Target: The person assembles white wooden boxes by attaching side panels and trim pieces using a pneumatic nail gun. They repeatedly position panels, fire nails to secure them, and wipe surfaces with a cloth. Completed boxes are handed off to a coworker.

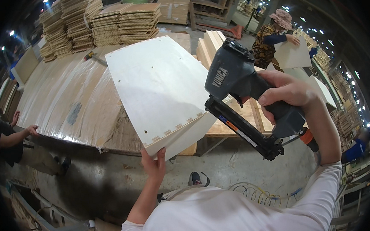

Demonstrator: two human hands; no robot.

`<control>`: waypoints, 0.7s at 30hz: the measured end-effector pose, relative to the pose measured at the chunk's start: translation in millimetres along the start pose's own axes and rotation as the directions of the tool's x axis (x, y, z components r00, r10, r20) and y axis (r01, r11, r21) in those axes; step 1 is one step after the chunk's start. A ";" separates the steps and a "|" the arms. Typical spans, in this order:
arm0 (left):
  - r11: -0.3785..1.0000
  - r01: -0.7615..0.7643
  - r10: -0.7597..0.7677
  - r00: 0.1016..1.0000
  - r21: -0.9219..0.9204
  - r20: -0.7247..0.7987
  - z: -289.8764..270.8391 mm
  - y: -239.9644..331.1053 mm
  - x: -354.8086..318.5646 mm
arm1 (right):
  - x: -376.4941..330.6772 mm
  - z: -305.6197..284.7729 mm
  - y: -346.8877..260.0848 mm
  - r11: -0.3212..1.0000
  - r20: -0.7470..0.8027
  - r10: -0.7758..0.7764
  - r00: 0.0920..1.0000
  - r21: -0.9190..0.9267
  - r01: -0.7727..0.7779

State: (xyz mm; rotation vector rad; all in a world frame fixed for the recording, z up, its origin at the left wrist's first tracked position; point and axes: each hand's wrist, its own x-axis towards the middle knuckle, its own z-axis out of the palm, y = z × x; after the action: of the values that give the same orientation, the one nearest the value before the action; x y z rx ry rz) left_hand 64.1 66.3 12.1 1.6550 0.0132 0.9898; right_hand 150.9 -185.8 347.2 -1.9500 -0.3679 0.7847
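Observation:
My right hand (283, 90) is wrapped round the handle of a black pneumatic nail gun (233, 72), raised at the right. Its long magazine slants down toward me, and an orange fitting joins it at the handle's base. The gun's nose is close to the right edge of a white wooden box (157, 79); whether they touch I cannot tell. My left hand (155, 162) grips the near lower corner of this box, thumb on its side panel. Finger joints run along the near edge, and a few small holes dot the white face. The box is tilted above the table.
A plastic-wrapped table surface (69, 93) spreads to the left. Stacks of wooden panels (124, 24) stand behind it, with a hammer-like tool (90, 56) nearby. One person (12, 134) is at the left; another (273, 38) holds a board at far right. Coiled hoses (257, 193) lie on the floor.

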 end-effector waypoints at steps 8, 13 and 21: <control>0.979 0.199 -0.196 0.976 -0.029 0.091 -6.3 -6.3 -10.1 | -0.4 8.4 -10.5 0.999 -0.025 -0.012 1.000 -0.053 0.011; 0.958 0.285 -0.286 0.946 0.030 0.152 -14.0 -15.4 -24.1 | 0.5 21.6 -27.9 0.999 0.083 -0.034 0.996 -0.023 0.036; 0.940 0.326 -0.337 0.934 0.104 0.117 -44.9 -36.0 -41.3 | 9.1 39.5 -33.2 0.990 0.134 -0.016 0.991 -0.139 0.035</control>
State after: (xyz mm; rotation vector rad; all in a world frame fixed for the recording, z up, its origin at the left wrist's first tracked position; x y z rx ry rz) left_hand 27.5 94.6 -41.5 1.7218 0.2406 0.6277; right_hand 133.8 -137.8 359.8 -2.0251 -0.5403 0.8947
